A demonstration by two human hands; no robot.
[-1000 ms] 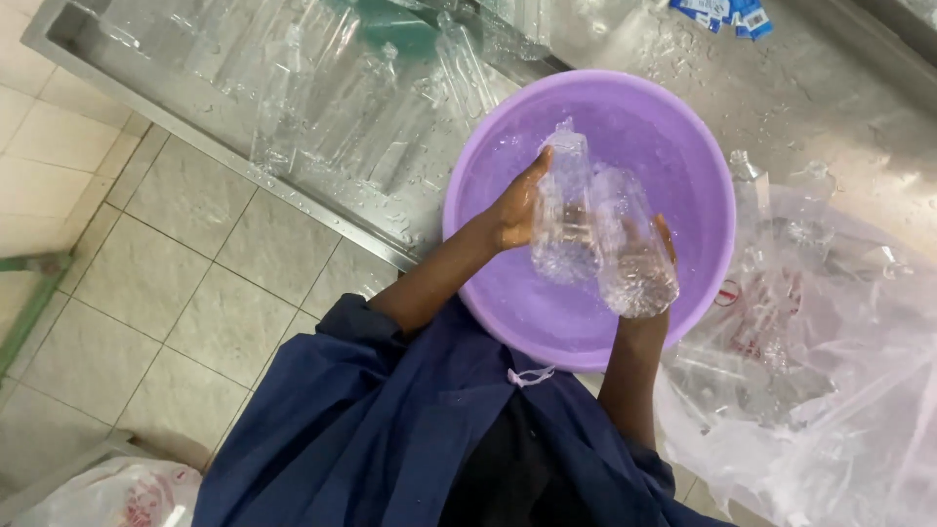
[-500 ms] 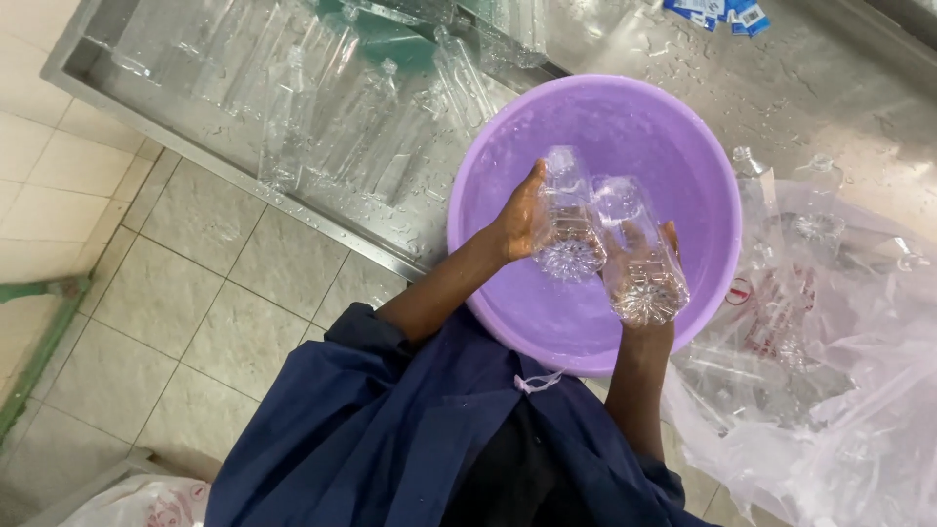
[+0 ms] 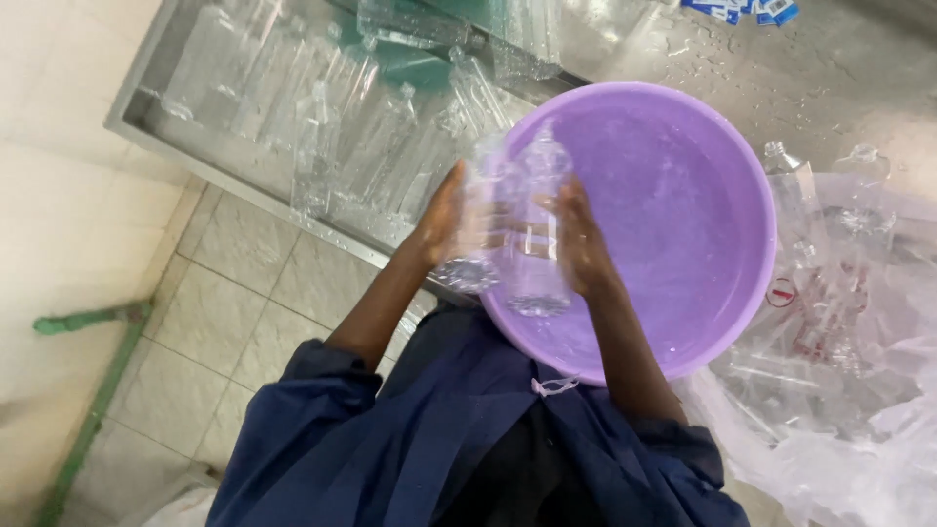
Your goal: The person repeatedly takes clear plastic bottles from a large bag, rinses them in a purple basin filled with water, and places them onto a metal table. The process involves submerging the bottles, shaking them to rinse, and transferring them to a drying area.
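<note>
2 clear plastic bottles are held upright side by side at the near-left rim of a purple basin [image 3: 722, 293]. The left bottle [image 3: 475, 229] is blurred and is clasped from the outside by the left hand [image 3: 439, 220], whose fingers are curled against its wall. The right bottle [image 3: 535, 229] is gripped by the right hand [image 3: 578, 244], with the fingers wrapped around its middle and the thumb side toward the basin. The 2 bottles appear to be touching, pressed together between the hands, with their necks pointing away from the body and their bases toward the dark blue garment [image 3: 468, 439].

Both bottles are judged to be light, thin-walled and easily dented, and since droplets show inside the basin, their surfaces are likely wet and slippery. A hold around the mid-body or the stiffer shoulder is judged safest; a hard squeeze would buckle the wall.

To the left, a steel trough [image 3: 244, 161] filled with many more clear bottles is seen above a tiled floor [image 3: 224, 322]. To the right, a clear plastic bag [image 3: 859, 390] holding further bottles lies just beside the basin.
</note>
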